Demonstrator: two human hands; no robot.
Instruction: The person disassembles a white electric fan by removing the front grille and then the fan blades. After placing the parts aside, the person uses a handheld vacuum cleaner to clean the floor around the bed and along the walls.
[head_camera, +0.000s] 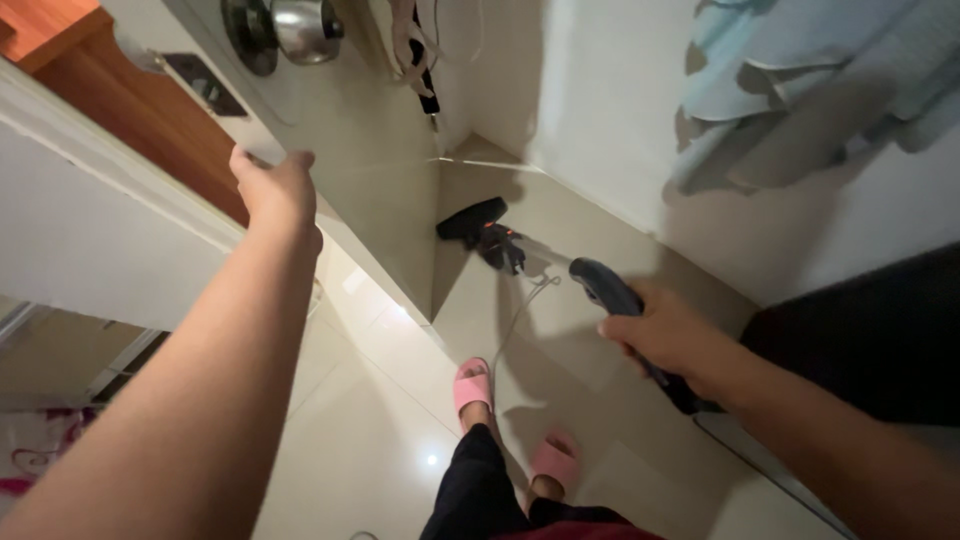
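Over pale tiles, right hand (668, 335) grips a dark handle (612, 293); left hand (275, 187) spread on door edge (300, 215).

Head view, steeply down, floorward

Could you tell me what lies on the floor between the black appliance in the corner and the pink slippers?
In the head view, a thin pale cord trails over bare tiles from the black appliance toward the pink slippers.

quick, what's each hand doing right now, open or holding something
Left hand: fingers curled on the edge of the white door; grip cannot be told.
Right hand: closed around the dark grey curved plastic handle.
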